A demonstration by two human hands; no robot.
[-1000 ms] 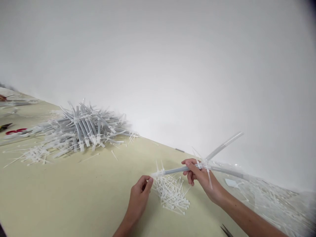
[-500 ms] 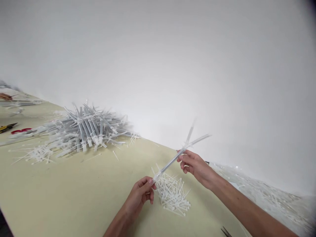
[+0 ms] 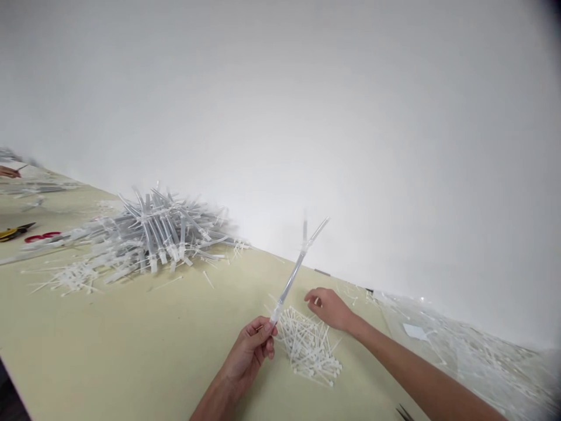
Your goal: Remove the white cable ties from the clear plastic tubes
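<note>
My left hand (image 3: 250,349) is closed on the lower end of a clear Y-shaped tube (image 3: 293,277), whose two branches point up and away. Just right of that hand lies a small heap of white cable ties (image 3: 310,346) on the pale yellow-green table (image 3: 144,345). My right hand (image 3: 328,306) is above the far side of this heap, apart from the tube, with its fingers curled and thumb near the fingertips. Whether anything small is between those fingers is too fine to make out.
A large pile of clear tubes (image 3: 162,228) sits at the left, beside more cable ties (image 3: 74,276), red-handled scissors (image 3: 42,237) and a yellow-handled tool (image 3: 15,232). Another person's hand (image 3: 9,172) shows far left. Plastic bags (image 3: 473,345) lie right; dark tool tips (image 3: 404,413) show at the bottom.
My right hand has let go of the tube and moved down towards the cable ties. The tube, still in my left hand, has swung to a more upright angle.
</note>
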